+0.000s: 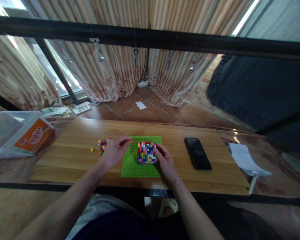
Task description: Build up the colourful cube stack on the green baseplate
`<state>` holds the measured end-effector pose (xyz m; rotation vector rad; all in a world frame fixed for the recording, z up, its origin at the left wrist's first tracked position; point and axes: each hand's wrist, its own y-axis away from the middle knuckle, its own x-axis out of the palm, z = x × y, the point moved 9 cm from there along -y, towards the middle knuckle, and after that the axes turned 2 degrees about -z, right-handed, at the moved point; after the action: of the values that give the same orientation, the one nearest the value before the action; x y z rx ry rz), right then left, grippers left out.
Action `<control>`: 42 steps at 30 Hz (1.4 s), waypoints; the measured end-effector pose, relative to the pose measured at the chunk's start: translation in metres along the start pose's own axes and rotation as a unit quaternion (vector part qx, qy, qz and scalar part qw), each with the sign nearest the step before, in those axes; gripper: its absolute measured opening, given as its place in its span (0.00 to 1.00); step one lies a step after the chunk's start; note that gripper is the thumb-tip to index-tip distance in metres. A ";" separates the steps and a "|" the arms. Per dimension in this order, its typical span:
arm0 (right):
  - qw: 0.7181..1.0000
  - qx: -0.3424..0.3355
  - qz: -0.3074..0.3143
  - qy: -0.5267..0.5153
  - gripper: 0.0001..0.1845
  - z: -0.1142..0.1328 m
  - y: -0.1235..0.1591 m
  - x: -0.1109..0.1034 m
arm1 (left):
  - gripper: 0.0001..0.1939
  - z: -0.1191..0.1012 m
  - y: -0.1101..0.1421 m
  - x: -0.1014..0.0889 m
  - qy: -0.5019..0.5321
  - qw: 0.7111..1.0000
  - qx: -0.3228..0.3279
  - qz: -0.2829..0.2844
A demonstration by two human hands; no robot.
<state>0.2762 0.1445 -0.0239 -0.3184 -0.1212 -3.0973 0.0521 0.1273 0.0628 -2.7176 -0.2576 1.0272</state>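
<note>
A square block of many-coloured toy bricks (146, 152) stands on a green studded baseplate (130, 170). My right hand (167, 162) rests against the block's right side, thumb and fingers closed at its edge. To the left, over the baseplate's far left corner, my left hand (116, 150) pinches a small orange brick (131, 141) between thumb and index finger. Behind that hand lies a pile of loose bricks (102, 144), partly covered by it. One yellow brick (92, 149) sits apart, left of the pile.
The wooden table (72, 150) carries a black phone (198, 153) at right. Beyond its left end is a clear plastic bin (12, 133) with an orange label. Papers (247, 158) lie past the right end. A black metal bar (150, 37) crosses in front of the curtains.
</note>
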 end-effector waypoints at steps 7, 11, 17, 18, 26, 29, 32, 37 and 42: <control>1.000 -0.001 0.003 0.007 0.24 0.003 0.000 0.000 | 0.14 -0.016 -0.012 0.026 -0.017 0.999 0.019 0.039; 1.000 -0.001 0.008 0.007 0.24 0.002 -0.001 0.002 | 0.14 -0.012 -0.014 0.030 -0.021 0.999 0.016 0.044; 0.997 -0.041 0.009 0.057 0.24 0.006 0.000 0.000 | 0.13 -0.018 -0.011 0.024 0.015 0.999 -0.005 0.034; 0.994 -0.065 0.005 0.082 0.23 0.012 0.001 -0.001 | 0.13 -0.022 -0.009 0.023 0.028 0.999 -0.008 0.035; 0.965 -0.204 0.052 0.159 0.13 0.060 0.019 0.014 | 0.11 -0.056 0.010 0.049 0.156 0.984 -0.014 0.087; 0.968 -0.208 0.054 0.131 0.07 0.062 0.021 0.014 | 0.11 -0.060 0.013 0.061 0.201 0.973 -0.013 0.112; 0.973 -0.197 0.055 0.106 0.06 0.062 0.020 0.012 | 0.10 -0.061 0.013 0.065 0.216 0.969 -0.009 0.116; 0.982 -0.167 0.038 0.082 0.04 0.062 0.019 0.010 | 0.08 -0.061 0.014 0.066 0.220 0.968 -0.028 0.117; 0.984 -0.155 0.055 0.064 0.05 0.064 0.019 0.011 | 0.10 -0.049 0.008 0.057 0.233 0.966 -0.048 0.104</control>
<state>0.2795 0.1307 0.0423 -0.1247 0.3701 -3.0081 0.1278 0.1264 0.0608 -3.0190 0.0634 0.3969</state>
